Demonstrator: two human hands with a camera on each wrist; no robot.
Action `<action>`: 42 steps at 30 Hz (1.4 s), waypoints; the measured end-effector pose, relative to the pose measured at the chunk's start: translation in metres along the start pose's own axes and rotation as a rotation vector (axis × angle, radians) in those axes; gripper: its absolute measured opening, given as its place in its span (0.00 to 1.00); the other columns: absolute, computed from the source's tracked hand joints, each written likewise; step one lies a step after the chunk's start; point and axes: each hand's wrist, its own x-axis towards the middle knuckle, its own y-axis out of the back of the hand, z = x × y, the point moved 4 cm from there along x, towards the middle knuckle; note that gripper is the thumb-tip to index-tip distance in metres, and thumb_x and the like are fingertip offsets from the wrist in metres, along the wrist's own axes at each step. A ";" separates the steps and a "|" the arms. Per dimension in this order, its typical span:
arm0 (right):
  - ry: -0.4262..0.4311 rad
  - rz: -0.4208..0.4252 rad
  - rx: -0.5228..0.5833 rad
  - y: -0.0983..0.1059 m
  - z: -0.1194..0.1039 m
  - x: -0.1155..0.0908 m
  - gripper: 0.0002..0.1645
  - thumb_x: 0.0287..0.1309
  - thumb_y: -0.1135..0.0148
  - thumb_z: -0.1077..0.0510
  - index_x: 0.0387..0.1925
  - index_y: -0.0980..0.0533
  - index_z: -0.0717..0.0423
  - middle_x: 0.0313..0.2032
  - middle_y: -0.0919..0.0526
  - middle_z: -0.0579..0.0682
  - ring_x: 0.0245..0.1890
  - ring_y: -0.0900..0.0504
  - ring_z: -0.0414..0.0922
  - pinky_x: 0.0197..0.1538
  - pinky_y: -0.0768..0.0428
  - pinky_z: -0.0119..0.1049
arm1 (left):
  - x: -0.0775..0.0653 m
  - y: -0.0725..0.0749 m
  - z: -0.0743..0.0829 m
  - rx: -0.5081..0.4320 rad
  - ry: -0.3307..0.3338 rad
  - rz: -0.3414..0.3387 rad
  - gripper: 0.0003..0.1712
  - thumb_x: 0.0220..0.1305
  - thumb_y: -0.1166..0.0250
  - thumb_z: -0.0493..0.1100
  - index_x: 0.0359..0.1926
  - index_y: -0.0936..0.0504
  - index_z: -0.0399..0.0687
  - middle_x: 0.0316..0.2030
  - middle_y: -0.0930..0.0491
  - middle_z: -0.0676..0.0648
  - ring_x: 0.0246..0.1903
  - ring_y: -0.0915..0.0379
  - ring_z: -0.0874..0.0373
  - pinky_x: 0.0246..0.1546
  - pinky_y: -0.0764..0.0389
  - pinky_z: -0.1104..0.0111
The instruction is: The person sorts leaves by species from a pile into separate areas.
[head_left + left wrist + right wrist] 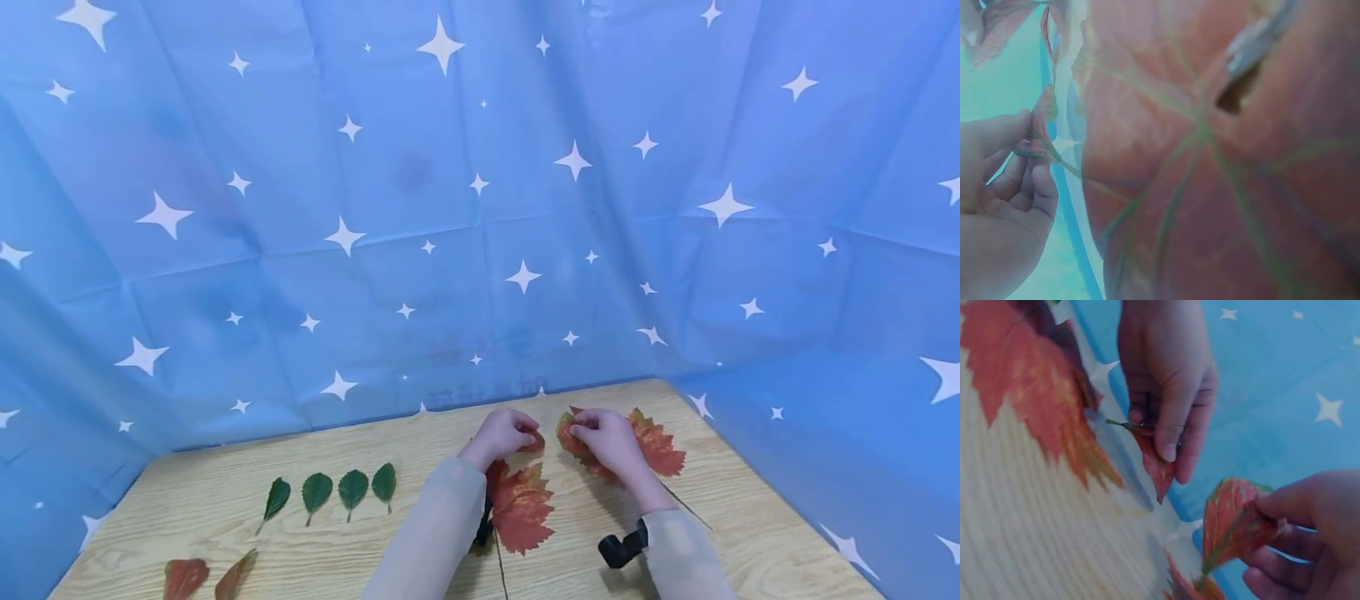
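Observation:
My left hand (pixel 504 433) pinches a small red leaf (pixel 1156 464) between thumb and fingers, its thin stem poking out to one side. A second small leaf (pixel 1232 522), red with green edges and veins, is gripped by my right hand (pixel 611 442). The hands are raised side by side at the table's far right part. A large red maple leaf (pixel 522 508) lies under the left wrist and looms close to the camera in the left wrist view. Partly hidden behind the right hand is another orange-red maple leaf (pixel 662 446) with a long stem.
Several green leaves (pixel 317 492) lie in a row at the left on the wooden table (pixel 225 479). Two reddish leaves (pixel 186 577) are near the front left edge. A blue star-printed curtain (pixel 420 167) hangs behind and beside the table. Black camera mounts (pixel 621 552) sit on the wrists.

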 end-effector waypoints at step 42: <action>-0.048 -0.329 0.436 -0.042 0.039 0.002 0.21 0.62 0.37 0.63 0.51 0.24 0.76 0.31 0.17 0.54 0.27 0.19 0.45 0.31 0.18 0.39 | -0.036 0.044 -0.006 -0.233 -0.003 0.048 0.15 0.65 0.35 0.38 0.53 0.15 0.49 0.42 0.19 0.52 0.34 0.23 0.60 0.40 0.19 0.54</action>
